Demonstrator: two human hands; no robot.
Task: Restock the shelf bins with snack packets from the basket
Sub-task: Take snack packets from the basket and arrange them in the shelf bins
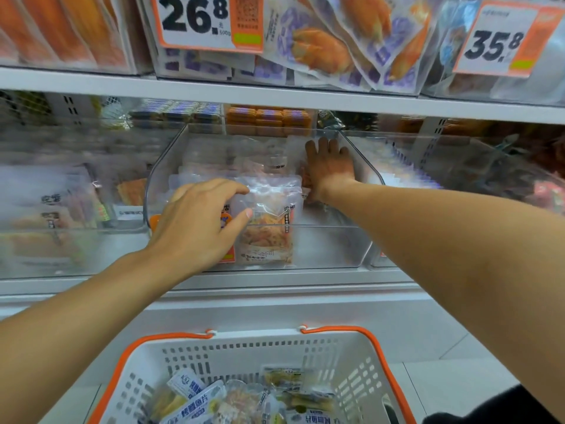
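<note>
Packets stand in a loose row inside the clear shelf bin (360, 166), and both hands are in there with them. The left hand (198, 221) has its fingers curled round the top edge of the front snack packet (266, 228), thumb at its face, keeping it upright. The right hand (330, 166) lies flat, fingers straight, pressing against the packets further back near the bin's right wall and gripping nothing. More packets wait in the basket (351, 356) below. The risk, as I judge it, is the row slumping: if the flat hand lifts away before the front packet is wedged, the slick pouches could fan forward and slide over the bin's low front lip. Pushing too hard could also crumple the pouches at the back
</note>
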